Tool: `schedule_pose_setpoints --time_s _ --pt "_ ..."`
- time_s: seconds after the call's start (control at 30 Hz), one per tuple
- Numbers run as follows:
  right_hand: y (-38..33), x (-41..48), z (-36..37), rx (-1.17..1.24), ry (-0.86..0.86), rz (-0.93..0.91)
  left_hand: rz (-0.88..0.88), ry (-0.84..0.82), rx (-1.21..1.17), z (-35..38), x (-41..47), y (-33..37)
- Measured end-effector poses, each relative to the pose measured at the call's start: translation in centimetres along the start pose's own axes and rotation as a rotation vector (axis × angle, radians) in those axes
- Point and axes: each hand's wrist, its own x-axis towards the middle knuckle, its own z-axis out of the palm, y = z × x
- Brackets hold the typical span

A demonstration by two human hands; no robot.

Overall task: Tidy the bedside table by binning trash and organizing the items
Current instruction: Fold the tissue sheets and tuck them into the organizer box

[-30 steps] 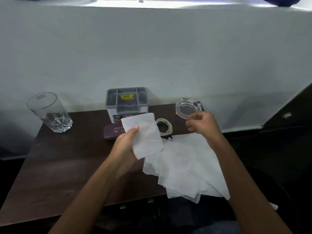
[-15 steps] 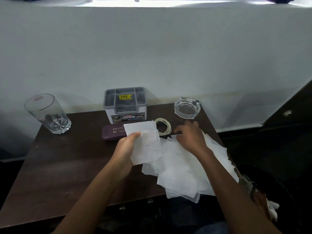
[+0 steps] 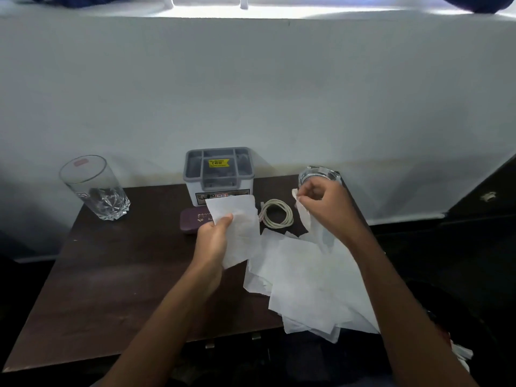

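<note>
— What is different beside the round clear glass ashtray [image 3: 319, 175]?

— The right hand [image 3: 324, 208], which half a second ago lay flat on the pile of thin white tissue sheets [image 3: 310, 283] below the ashtray, is now raised just in front of it, fingertips pinching the corner of one white tissue sheet [image 3: 304, 216] lifted from that pile.

— And a second ago?

— It hovered there, pinching nothing.

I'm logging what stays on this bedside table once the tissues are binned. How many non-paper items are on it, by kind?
Drinking glass: 1
Grey compartment organizer: 1
Maroon case: 1
Coiled cable: 1
Glass ashtray: 1
Total: 5
The loose tissues overlap too much to count.
</note>
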Motion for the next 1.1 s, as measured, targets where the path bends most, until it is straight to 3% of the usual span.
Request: schedule_pose_setpoints --time_s 0.23,0.3,0.4,0.53,0.77,0.9,1.03,1.1 --pt "-5.5 -1.6 -0.3 0.308 -0.201 -0.027 -0.135 -0.163 -0.247 0.4 -0.2 0.2" --pt "-5.7 -1.6 0.5 0.413 -0.132 0.032 -0.187 -0.217 -0.365 0.7 -0.4 0.2" --pt "-5.0 -1.6 2.6 0.55 0.104 0.16 -0.232 -0.28 -0.499 1.0 -0.6 0.1" --pt "-3.7 -1.8 4.6 0.453 0.29 0.224 -0.231 -0.324 -0.592 1.5 -0.9 0.1" --pt "-3.2 -2.0 5.8 0.272 0.37 0.16 -0.205 -0.389 -0.4 1.7 -1.3 0.0" --pt "-2.9 -2.2 6.3 0.261 0.366 0.159 -0.162 -0.302 -0.214 1.7 -0.8 -0.7" --pt "-1.8 -0.7 4.6 0.288 0.305 0.19 -0.189 -0.268 -0.24 1.5 -0.5 -0.7" --pt "0.3 0.5 2.4 0.167 0.214 0.215 -0.206 -0.253 -0.267 1.2 -0.4 -0.5"
